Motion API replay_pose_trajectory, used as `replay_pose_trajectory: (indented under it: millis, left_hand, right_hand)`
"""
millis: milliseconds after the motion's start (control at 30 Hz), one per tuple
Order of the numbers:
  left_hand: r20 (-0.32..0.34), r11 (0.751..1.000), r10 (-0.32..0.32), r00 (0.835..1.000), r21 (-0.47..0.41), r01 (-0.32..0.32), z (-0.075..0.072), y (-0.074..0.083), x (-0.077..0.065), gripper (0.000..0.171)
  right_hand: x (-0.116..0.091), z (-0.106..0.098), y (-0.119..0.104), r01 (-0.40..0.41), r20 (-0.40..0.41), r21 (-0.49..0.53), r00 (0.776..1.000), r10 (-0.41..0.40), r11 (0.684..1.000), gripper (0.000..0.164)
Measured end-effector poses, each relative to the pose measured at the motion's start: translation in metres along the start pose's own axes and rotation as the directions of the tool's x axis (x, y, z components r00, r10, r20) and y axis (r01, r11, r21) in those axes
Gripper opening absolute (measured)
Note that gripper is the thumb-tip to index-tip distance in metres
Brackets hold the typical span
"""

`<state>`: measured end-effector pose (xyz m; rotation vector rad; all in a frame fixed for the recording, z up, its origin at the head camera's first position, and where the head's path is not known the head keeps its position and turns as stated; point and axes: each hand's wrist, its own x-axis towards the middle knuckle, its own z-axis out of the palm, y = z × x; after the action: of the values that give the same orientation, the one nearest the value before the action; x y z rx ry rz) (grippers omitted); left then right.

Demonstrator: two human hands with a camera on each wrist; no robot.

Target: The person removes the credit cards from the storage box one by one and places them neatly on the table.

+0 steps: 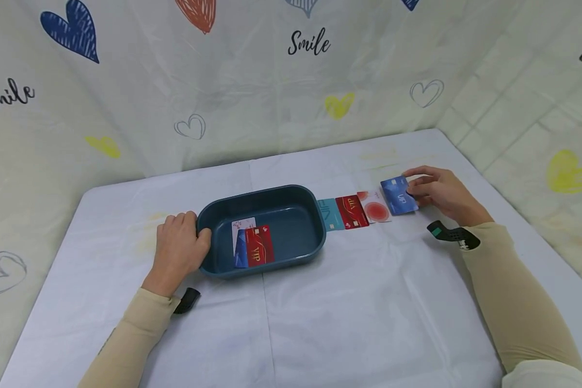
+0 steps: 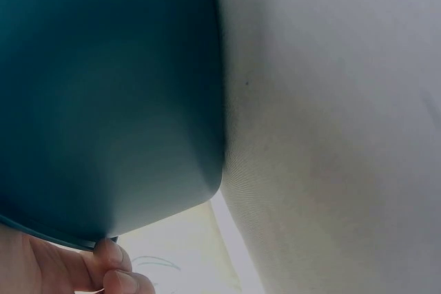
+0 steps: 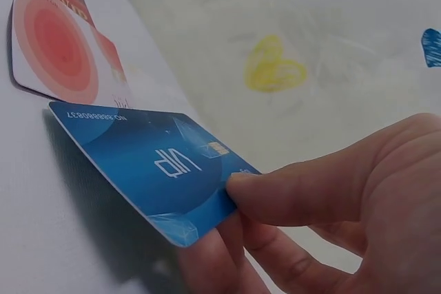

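Observation:
A blue VIP card [image 3: 155, 163] is pinched between the thumb and fingers of my right hand [image 1: 438, 193], tilted a little off the table in the right wrist view. Beside it lies a white card with red circles [image 1: 375, 207], then a red VIP card [image 1: 352, 212] and a teal card [image 1: 331, 214], in a row. My left hand [image 1: 180, 245] grips the left rim of a dark teal plastic basin [image 1: 291, 262]. Inside the basin a red VIP card [image 1: 260, 245] partly covers a blue card [image 1: 241, 250] and a white patterned card [image 1: 242, 224].
A white cloth covers the table [image 1: 359, 312]. Behind it hangs a pale curtain [image 1: 252, 91] printed with hearts and "Smile" lettering. The basin's right end stands right against the teal card.

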<state>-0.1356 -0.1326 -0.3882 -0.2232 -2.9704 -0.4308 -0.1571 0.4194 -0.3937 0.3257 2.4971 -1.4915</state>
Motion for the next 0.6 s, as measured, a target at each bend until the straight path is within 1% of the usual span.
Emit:
replay_pose_trajectory:
  millis: [267, 600]
  left_hand:
    - [-0.01, 1.0, 0.006, 1.0, -0.005, -0.006, 0.0013, -0.0006, 0.0003, 0.03]
    - [-0.008, 1.0, 0.013, 1.0, -0.011, -0.013, 0.0022, -0.0018, 0.0009, 0.03]
  right_hand:
    - [0.003, -0.0004, 0.0034, -0.015, 0.015, -0.059, 1.0, 0.016, 0.998, 0.047]
    - [0.0047, 0.0027, 0.0041, -0.013, 0.02, -0.183, 1.0, 0.017, 0.983, 0.05]
